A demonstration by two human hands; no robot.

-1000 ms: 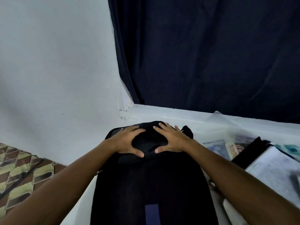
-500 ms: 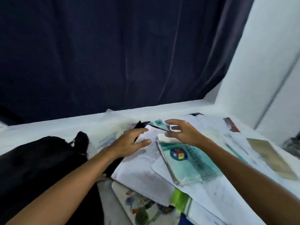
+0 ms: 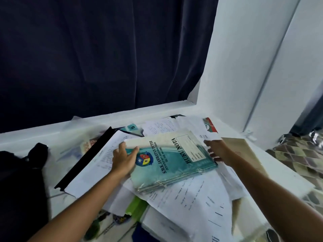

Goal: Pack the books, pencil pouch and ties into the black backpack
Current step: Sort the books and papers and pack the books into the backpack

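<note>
White ledge of papers point(image 3: 195, 194): left hand point(image 3: 123, 158) and right hand point(image 3: 218, 151), each grip clasping the teal notebooks point(image 3: 172, 163).

Your left hand point(image 3: 123, 158) and right hand point(image 3: 217, 151) are bare, both forearms uncovered, with no sleeves, rings or watch showing.

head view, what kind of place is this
Probably a home study corner: school notebooks and loose papers piled on a white ledge by a dark curtain, patterned floor beside.
</note>
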